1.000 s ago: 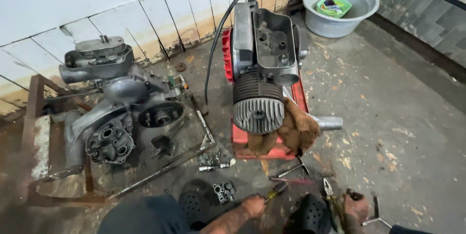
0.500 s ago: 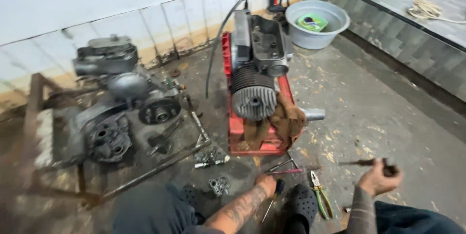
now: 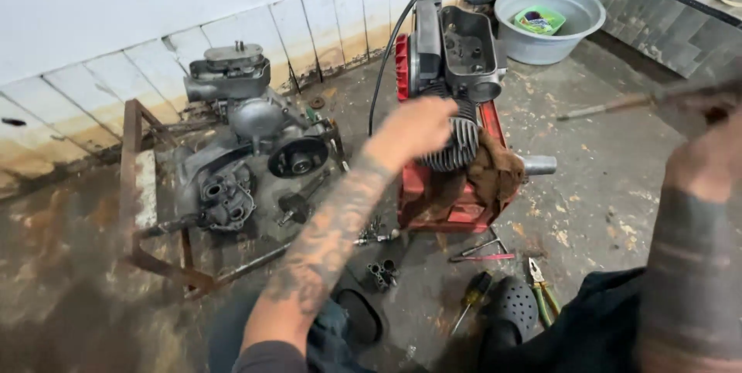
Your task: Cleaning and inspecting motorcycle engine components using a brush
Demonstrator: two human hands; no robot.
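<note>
On the stained concrete floor [image 3: 618, 187], the left hand [image 3: 413, 129] reaches out over the finned engine cylinder [image 3: 456, 141] that rests on a red stand [image 3: 433, 195]; its fingers look loosely curled, though blur hides whether they touch the fins. The right hand [image 3: 699, 164] is raised at the frame's edge, closed around a long thin tool [image 3: 618, 102]. The step in hand looks like steadying the engine before working on it; the next move calls for a firm hold on the cylinder and bringing the tool in. Half a second earlier the left hand was low near the screwdriver [image 3: 471, 299] and the right hand lower.
</note>
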